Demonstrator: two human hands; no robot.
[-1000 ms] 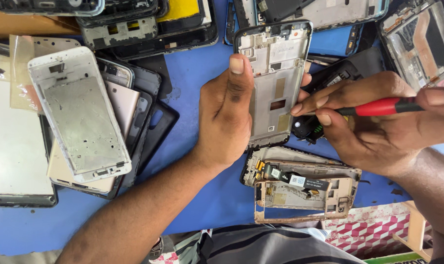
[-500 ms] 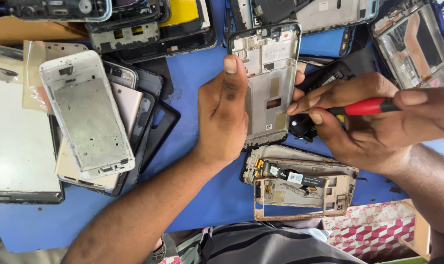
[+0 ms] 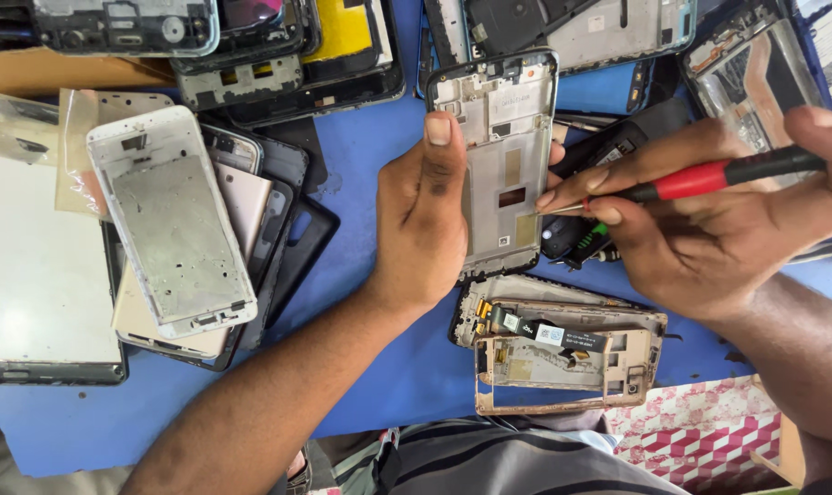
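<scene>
While a blue surface [image 3: 379, 165] is lying littered with stripped phone frames, the left hand [image 3: 425, 220] is gripping a grey phone frame [image 3: 503, 156] near the surface's far edge, thumb along its left side. The right hand [image 3: 709, 220] is pinching a red-handled screwdriver [image 3: 709, 177], its tip touching the frame's right edge.

Two hands [image 3: 425, 220] [image 3: 709, 229] — one screwdriver [image 3: 709, 176] — many phone frames [image 3: 503, 156].

Both hands, the left hand [image 3: 425, 220] and the right hand [image 3: 709, 229], are bare, with no gloves, rings or watch in view. The forearms are bare too, no sleeves reaching them. The fingernails are short and plain.
</scene>
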